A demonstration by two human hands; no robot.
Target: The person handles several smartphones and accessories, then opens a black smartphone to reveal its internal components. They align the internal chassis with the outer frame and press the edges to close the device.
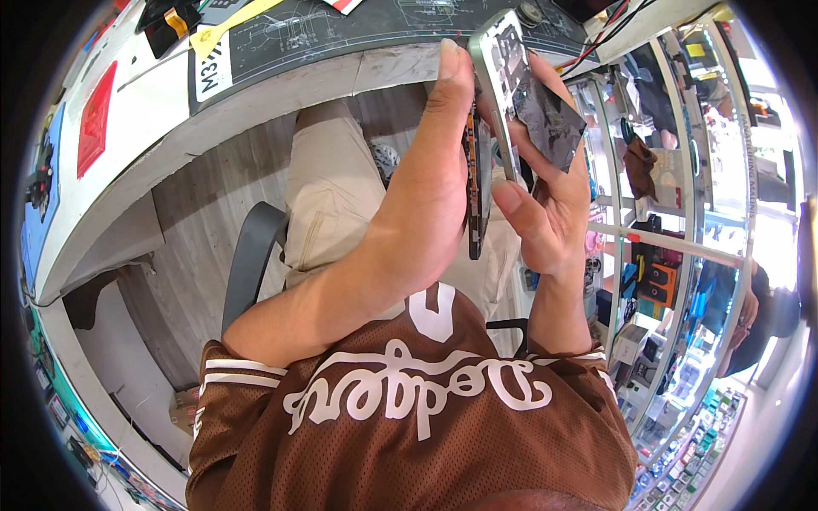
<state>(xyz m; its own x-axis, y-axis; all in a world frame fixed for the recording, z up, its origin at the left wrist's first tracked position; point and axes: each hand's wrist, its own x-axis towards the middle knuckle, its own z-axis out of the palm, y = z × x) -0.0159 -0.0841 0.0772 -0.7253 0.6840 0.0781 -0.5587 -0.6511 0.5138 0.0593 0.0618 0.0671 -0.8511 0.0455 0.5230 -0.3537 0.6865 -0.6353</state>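
Landmark for all entries: the phone body.

1. Brown mesh jersey (409, 426) with white lettering, nearest the camera, below the phone body; both forearms rise out of it.
2. Left hand (426, 204), just left of the phone body and touching it. Closed around it: palm against its back, thumb stretched up past its top end.
3. Phone body (477, 187), dark and opened, held on edge between the two hands above the lap. Long axis runs near to far, lower end toward the wearer, upper end toward the counter. Its thin edge faces the camera, so the inside is hard to read.
4. Right hand (550, 213), just right of the phone body, thumb curled in toward it. Closed on the silver-rimmed panel, fingers behind it.
5. Silver-rimmed panel (503, 77), splayed away from the phone body's upper end and tilted right; a dark crinkled sheet (550, 115) hangs off its right side. Both hands are about equally near the seam where the two parts meet.
6. Beige trousers (328, 187) and black chair edge (247, 255), left of and beneath the phone body.
7. White counter (281, 98), beyond the phone body, carrying a dark work mat (341, 25).
8. Glass display case (673, 247), right of the phone body, its shelves filled with small goods.
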